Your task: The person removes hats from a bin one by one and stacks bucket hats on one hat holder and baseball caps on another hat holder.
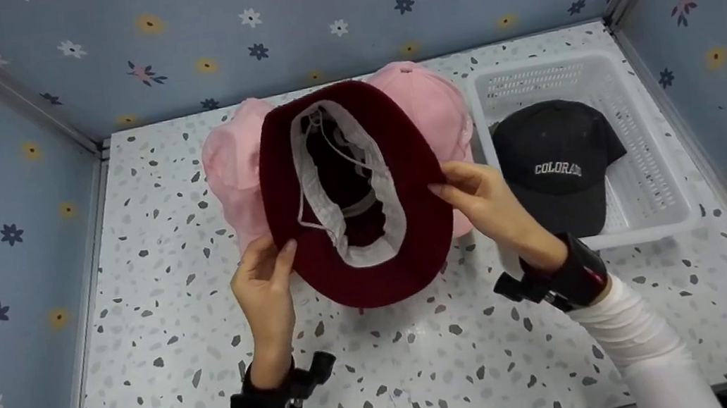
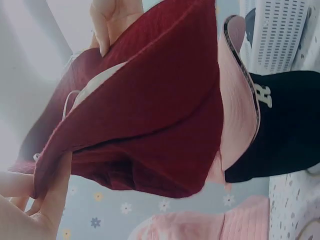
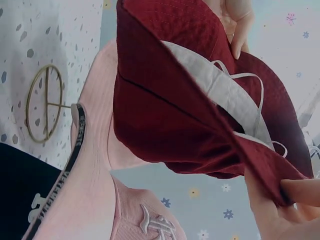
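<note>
A dark red bucket hat (image 1: pixel 375 284) is held up above the table, its opening and white inner band turned toward the head camera. A thin white cord hangs inside it. My left hand (image 1: pixel 266 296) pinches the brim at the lower left, thumb on the near face. On the opposite side, my right hand (image 1: pixel 496 214) pinches the brim between thumb and fingers. Behind the bucket hat are a pink hat (image 1: pixel 232 158) at left and a pink cap (image 1: pixel 424 103) at right, both partly hidden. In the left wrist view, a black cap (image 2: pixel 290 125) shows beside the pink brim.
To the right stands a white plastic basket (image 1: pixel 645 235) with a black "COLORADO" cap (image 1: pixel 550 142) inside. A gold ring-shaped stand base (image 3: pixel 47 105) appears in the right wrist view. Flower-patterned panels (image 1: pixel 335 1) enclose the back and sides of the speckled table (image 1: pixel 167 374).
</note>
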Tool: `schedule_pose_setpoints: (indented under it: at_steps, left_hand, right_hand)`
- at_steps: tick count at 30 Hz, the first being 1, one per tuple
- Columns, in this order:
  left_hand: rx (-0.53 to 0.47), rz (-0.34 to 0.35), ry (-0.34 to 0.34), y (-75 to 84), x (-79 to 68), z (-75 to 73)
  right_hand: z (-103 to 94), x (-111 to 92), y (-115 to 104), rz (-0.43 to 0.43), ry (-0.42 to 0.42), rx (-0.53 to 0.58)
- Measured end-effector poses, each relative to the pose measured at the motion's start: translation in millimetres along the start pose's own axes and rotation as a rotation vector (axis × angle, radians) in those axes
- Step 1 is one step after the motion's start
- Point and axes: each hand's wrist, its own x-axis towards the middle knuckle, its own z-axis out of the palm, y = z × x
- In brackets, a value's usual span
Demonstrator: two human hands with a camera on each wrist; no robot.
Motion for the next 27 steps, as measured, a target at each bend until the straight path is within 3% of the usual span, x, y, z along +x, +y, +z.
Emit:
schedule_pose_setpoints:
  at_steps: [7,18,27]
  left_hand:
    - [-0.030,0.022,0.030,-1.1,0.2,-8.9]
    - [-0.069,0.045,0.077,1.1,4.0,-25.7]
    - [-0.086,0.120,0.097,2.3,12.4,-35.9]
  right_hand:
    - [-2.0,2,2,-0.041,0.085,-0.042]
    - [-4.3,3,-1,0.011,0.171,0.022]
    - [-9.8,12,-5,-0.018,0.207,0.037]
